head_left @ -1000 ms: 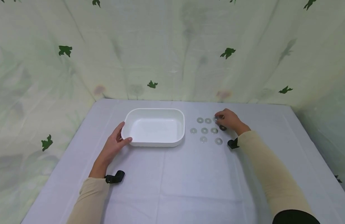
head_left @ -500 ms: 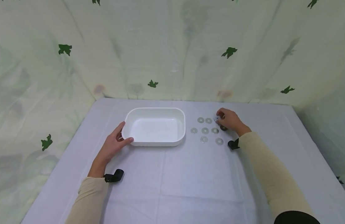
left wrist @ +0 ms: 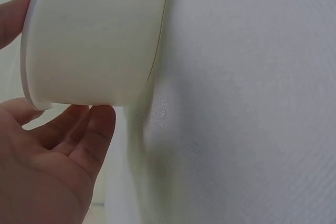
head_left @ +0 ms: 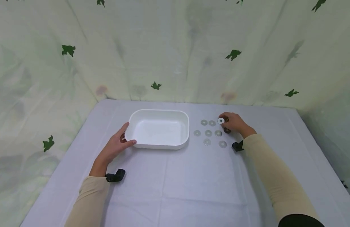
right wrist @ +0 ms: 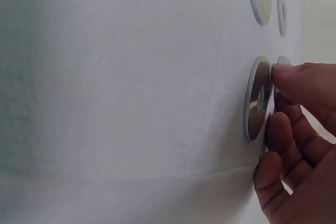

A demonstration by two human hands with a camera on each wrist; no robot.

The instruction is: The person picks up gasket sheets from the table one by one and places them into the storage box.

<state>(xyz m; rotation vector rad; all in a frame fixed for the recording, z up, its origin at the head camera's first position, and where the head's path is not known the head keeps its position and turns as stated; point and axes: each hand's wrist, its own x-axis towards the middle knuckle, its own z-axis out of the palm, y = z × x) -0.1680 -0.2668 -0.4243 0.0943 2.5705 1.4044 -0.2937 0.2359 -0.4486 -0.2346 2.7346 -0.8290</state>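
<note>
My left hand (head_left: 115,145) grips the left end of a white rectangular tray (head_left: 159,147), thumb at its near left corner. The left wrist view shows the bent fingers (left wrist: 100,135) against the tray's side wall (left wrist: 94,45). At the right, my right hand (head_left: 235,123) pinches a metal washer (head_left: 221,121) between thumb and fingers, tilted so its bright face shows. Close below that hand lies a dark-looking washer (head_left: 227,130); in the right wrist view this washer (right wrist: 257,100) is beside the fingertips. The thumb (right wrist: 304,82) mostly hides the held washer.
Several flat washers (head_left: 208,133) lie spread on the white tablecloth (head_left: 180,179) between the tray and my right hand. A pale curtain (head_left: 175,56) with leaf shapes hangs behind the table. A dark camera mount sits on each wrist.
My right hand has taken up the washer at its fingertips and tilted it, so its face now shows bright. My left hand stays at the tray, which has hardly moved.
</note>
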